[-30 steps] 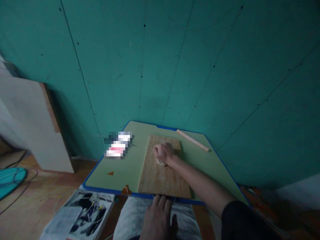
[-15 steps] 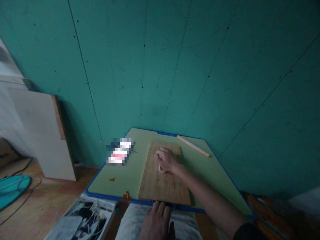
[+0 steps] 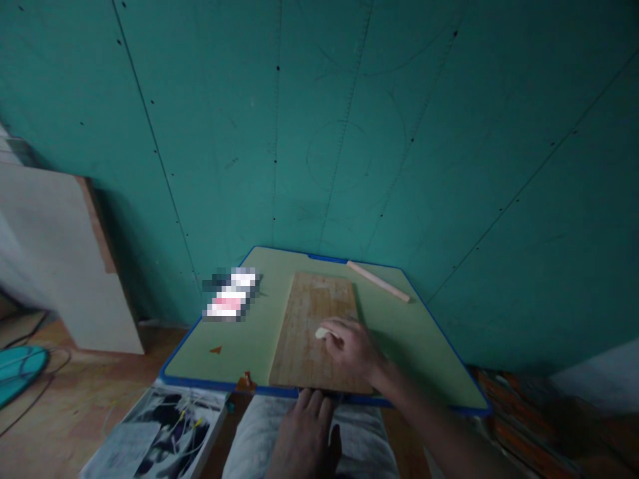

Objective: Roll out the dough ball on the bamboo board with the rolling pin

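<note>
A wooden cutting board (image 3: 295, 352) lies on the pale green tabletop (image 3: 239, 356) with its short side towards me. Over its right half, my right hand (image 3: 355, 349) is closed around a small pale lump of dough (image 3: 322, 332); only the left end of the lump shows past my fingers. My left hand (image 3: 305, 426) is low over my lap, fingers stretched forward, their tips at the near edge of the board and table. Nothing shows in that hand. A thin wooden rolling pin (image 3: 379, 281) rests at the back right of the table, apart from both hands.
A blurred-out rectangular object (image 3: 232, 296) lies at the table's left. Small orange scraps (image 3: 216, 350) are near the front left. Below stands a box with cables (image 3: 170, 426). A green wall (image 3: 324, 133) rises behind the table, and a pale panel (image 3: 64, 259) leans on the left.
My right hand has moved towards me and to the right with the dough, which now shows more at its fingers. The left hand stays at the near edge. The view has shifted slightly.
</note>
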Tool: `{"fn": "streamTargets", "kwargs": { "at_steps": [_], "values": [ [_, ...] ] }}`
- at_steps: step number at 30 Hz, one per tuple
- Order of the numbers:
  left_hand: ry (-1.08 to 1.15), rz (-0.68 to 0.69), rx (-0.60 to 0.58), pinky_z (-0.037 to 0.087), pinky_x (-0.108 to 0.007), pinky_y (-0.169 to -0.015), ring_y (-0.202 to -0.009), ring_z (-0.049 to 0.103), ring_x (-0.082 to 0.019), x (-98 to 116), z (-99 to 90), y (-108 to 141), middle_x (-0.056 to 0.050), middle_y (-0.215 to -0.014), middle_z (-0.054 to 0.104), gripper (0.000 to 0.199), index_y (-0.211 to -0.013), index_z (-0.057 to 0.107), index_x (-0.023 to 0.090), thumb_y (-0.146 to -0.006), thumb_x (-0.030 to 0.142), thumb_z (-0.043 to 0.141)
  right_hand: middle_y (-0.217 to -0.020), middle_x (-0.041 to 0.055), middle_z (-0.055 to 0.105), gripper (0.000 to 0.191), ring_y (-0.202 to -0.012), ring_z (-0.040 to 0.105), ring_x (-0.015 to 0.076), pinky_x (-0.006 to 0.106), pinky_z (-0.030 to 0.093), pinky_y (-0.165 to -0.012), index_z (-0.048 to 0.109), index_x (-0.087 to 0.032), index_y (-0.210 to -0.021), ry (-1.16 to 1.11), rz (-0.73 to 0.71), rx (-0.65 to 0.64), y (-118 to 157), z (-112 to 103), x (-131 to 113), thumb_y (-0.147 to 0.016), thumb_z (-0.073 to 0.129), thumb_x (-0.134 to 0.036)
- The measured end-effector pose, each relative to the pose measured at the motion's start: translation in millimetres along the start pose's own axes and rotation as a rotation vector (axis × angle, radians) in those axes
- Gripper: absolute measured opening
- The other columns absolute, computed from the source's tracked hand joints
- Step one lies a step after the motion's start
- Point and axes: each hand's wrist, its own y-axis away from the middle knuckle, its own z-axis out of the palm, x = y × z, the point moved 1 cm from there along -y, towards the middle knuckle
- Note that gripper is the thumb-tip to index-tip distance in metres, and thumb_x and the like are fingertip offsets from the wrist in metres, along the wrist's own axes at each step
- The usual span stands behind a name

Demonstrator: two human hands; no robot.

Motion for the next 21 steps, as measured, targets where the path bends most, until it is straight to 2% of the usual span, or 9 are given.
{"fn": "streamTargets", "kwargs": {
  "at_steps": [4, 6, 10, 13, 17, 21],
  "values": [
    [0.003, -0.003, -0.019, 0.054, -0.036, -0.085, -0.101, 0.059, -0.025, 0.5, -2.0, -0.4, -0.007, -0.101, 0.067, 0.024, -0.099, 0.063, 0.02, -0.079, 0.009, 0.054, -0.071, 0.0002, 0.069, 0.02, -0.066, 0.06, 0.0139, 0.024, 0.039, -0.064, 0.066, -0.021, -0.068, 0.082, 0.051, -0.105, -14.6, -9.5, -6.4, -0.085, 0.055, -0.021],
    [0.007, -0.005, -0.034, 0.054, -0.036, -0.085, -0.102, 0.059, -0.025, 0.3, -1.7, -1.0, -0.007, -0.103, 0.067, 0.026, -0.1, 0.063, 0.02, -0.079, 0.008, 0.054, -0.07, -0.0001, 0.07, 0.021, -0.066, 0.061, 0.0134, 0.024, 0.038, -0.063, 0.066, -0.021, -0.067, 0.047, 0.094, -0.146, -23.2, -14.3, -8.9, -0.086, 0.057, -0.023],
    [0.006, -0.001, -0.03, 0.054, -0.037, -0.087, -0.104, 0.059, -0.025, -0.1, -1.3, -0.9, -0.007, -0.105, 0.067, 0.026, -0.099, 0.063, 0.021, -0.078, 0.008, 0.055, -0.082, 0.0014, 0.074, 0.021, -0.078, 0.065, 0.0154, 0.025, 0.043, -0.072, 0.071, -0.021, -0.079, -0.069, 0.125, -0.134, -29.0, -16.1, -11.2, -0.091, 0.054, -0.027],
    [0.004, 0.01, 0.003, 0.054, -0.037, -0.085, -0.102, 0.059, -0.025, -0.3, -1.0, 0.9, -0.006, -0.101, 0.066, 0.023, -0.096, 0.062, 0.021, -0.078, 0.008, 0.055, -0.092, 0.0035, 0.074, 0.021, -0.089, 0.063, 0.0171, 0.029, 0.044, -0.084, 0.07, -0.02, -0.086, -0.086, 0.025, -0.119, -21.3, -8.0, -14.5, -0.092, 0.05, -0.023],
    [0.015, 0.028, 0.039, 0.053, -0.037, -0.084, -0.1, 0.059, -0.025, 0.4, -1.8, 2.2, -0.006, -0.101, 0.066, 0.023, -0.095, 0.062, 0.021, -0.078, 0.008, 0.055, -0.104, 0.0057, 0.071, 0.016, -0.097, 0.061, 0.0193, 0.032, 0.046, -0.089, 0.069, -0.021, -0.094, -0.057, -0.045, -0.117, -1.2, 3.1, -16.7, -0.089, 0.054, -0.023],
    [0.037, 0.002, 0.001, 0.053, -0.037, -0.084, -0.101, 0.059, -0.025, 2.6, -6.6, 1.7, -0.006, -0.104, 0.066, 0.024, -0.097, 0.062, 0.021, -0.079, 0.008, 0.056, -0.114, 0.0107, 0.066, 0.033, -0.104, 0.059, 0.0238, 0.038, 0.048, -0.092, 0.062, -0.018, -0.115, -0.014, -0.043, -0.041, 17.9, 5.0, -12.3, -0.084, 0.057, -0.026]
  ]
}}
